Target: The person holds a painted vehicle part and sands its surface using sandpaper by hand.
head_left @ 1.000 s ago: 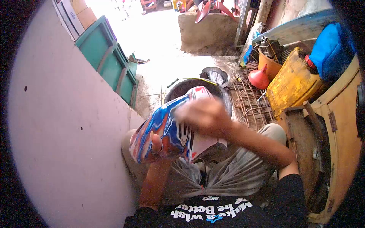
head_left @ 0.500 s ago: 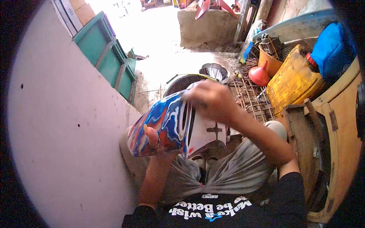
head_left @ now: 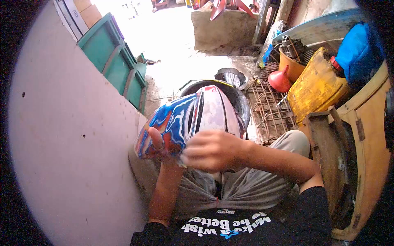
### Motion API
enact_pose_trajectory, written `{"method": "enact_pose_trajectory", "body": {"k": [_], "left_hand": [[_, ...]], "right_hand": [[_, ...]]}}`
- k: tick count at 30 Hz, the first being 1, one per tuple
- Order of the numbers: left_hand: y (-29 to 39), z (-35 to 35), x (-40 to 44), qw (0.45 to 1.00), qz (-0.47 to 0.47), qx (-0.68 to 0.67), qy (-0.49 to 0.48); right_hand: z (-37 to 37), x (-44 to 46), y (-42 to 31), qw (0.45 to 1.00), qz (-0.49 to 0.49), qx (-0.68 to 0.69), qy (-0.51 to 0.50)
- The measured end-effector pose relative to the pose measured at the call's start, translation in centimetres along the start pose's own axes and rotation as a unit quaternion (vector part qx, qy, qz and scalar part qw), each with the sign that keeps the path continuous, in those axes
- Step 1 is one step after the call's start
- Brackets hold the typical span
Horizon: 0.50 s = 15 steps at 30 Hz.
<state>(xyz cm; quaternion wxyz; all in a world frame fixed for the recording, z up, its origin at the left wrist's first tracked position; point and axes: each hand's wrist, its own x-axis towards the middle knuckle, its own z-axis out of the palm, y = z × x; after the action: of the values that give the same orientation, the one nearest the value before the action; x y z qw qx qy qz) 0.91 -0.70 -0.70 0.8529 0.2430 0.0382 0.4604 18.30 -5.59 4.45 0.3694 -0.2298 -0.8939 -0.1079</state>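
A curved shell (head_left: 176,116), swirled in blue, orange and white, rests tilted above my lap; its other side is whitish with dark slits. My left hand (head_left: 158,143) grips its lower left part, the thumb on the painted face and the other fingers hidden underneath. Over the shell's lower edge, nearest my body, is my right hand (head_left: 211,151), blurred by motion. Its fingers are curled together, and whatever they may hold cannot be made out.
Behind the shell stands a dark tub (head_left: 242,100) beside a dark scalloped bowl (head_left: 231,76). Rusty wire mesh (head_left: 269,108), a red funnel (head_left: 280,78) and a yellow jerrycan (head_left: 318,80) lie to the right. A pale wall (head_left: 78,135) rises close on my left; wooden furniture (head_left: 363,160) is on my right.
My right hand has moved from the shell's top edge down toward my body, uncovering the whitish upper side. The shell has shifted and tipped slightly; my left hand keeps its hold.
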Motion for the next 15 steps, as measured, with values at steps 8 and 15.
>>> {"method": "enact_pose_trajectory", "body": {"k": [8,15], "left_hand": [[-0.3,0.7,0.0,0.992,0.055,0.098,0.05],[0.0,2.8,-0.7,0.986,0.022,0.144,0.084]], "right_hand": [[-0.5,-0.7,1.7,0.994,0.051,-0.092,-0.003],[-2.2,-2.4,5.9,0.964,0.188,-0.182,-0.054]]}}
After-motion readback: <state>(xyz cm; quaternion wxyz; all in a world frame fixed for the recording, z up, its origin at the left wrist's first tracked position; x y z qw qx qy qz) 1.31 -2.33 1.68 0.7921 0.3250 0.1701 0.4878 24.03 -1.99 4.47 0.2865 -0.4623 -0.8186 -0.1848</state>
